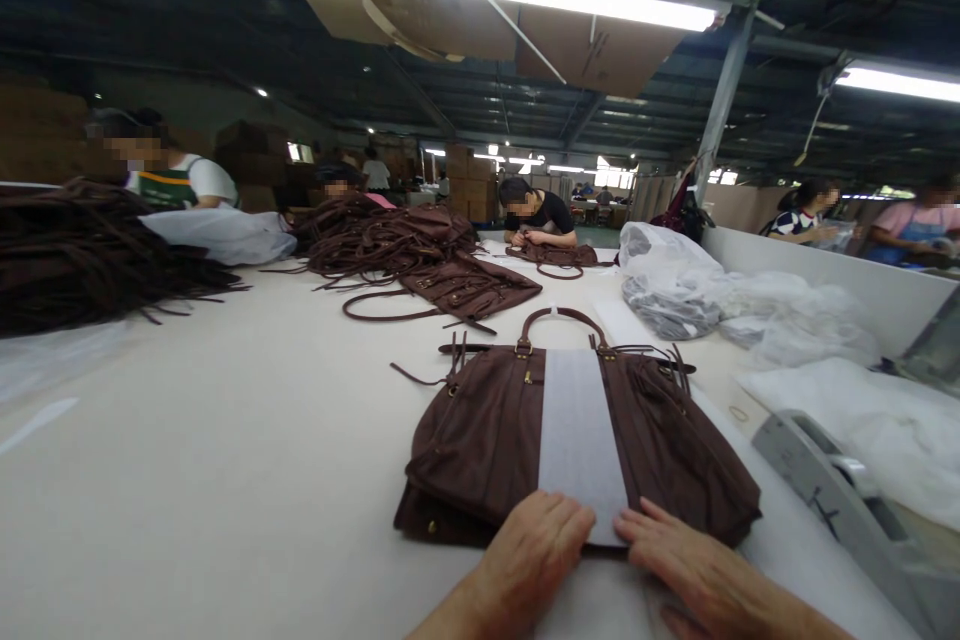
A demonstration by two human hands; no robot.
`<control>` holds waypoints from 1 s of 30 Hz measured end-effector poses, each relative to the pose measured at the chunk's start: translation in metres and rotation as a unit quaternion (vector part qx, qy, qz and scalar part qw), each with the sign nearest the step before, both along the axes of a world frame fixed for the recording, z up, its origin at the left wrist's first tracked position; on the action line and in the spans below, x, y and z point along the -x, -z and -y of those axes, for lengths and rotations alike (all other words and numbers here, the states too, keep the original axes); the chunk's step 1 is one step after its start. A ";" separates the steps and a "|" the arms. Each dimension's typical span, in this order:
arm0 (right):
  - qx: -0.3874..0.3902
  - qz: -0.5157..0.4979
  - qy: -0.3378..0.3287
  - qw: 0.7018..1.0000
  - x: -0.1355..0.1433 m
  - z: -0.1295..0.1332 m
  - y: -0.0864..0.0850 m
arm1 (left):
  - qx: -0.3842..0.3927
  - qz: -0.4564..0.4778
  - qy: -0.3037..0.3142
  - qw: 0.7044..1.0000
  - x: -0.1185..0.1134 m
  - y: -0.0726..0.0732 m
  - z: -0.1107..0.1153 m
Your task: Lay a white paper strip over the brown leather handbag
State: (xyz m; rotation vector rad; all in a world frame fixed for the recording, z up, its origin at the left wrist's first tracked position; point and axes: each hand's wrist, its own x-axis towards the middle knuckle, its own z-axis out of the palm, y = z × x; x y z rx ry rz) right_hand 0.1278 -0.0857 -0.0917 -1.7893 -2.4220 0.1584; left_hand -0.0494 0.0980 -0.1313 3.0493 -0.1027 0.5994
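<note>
Strip already laid lengthwise over bag; left hand and right hand, both flat and open, press its near end, wrapping unfinished.

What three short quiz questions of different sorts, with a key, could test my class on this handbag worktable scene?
1. True or false: both hands press on the near end of the white paper strip.
2. Which colour is the handbag under the strip: A black, B brown, C red?
3. Fill in: to the right of the bag, by the table edge, stands a grey tape ____.

Key: 1 true: the left hand and right hand lie flat on it. 2 B. 3 dispenser.
</note>
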 end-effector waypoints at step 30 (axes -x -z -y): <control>-0.335 0.162 -0.069 0.926 0.006 -0.020 0.031 | 0.043 -0.069 -0.064 0.995 0.002 -0.005 -0.001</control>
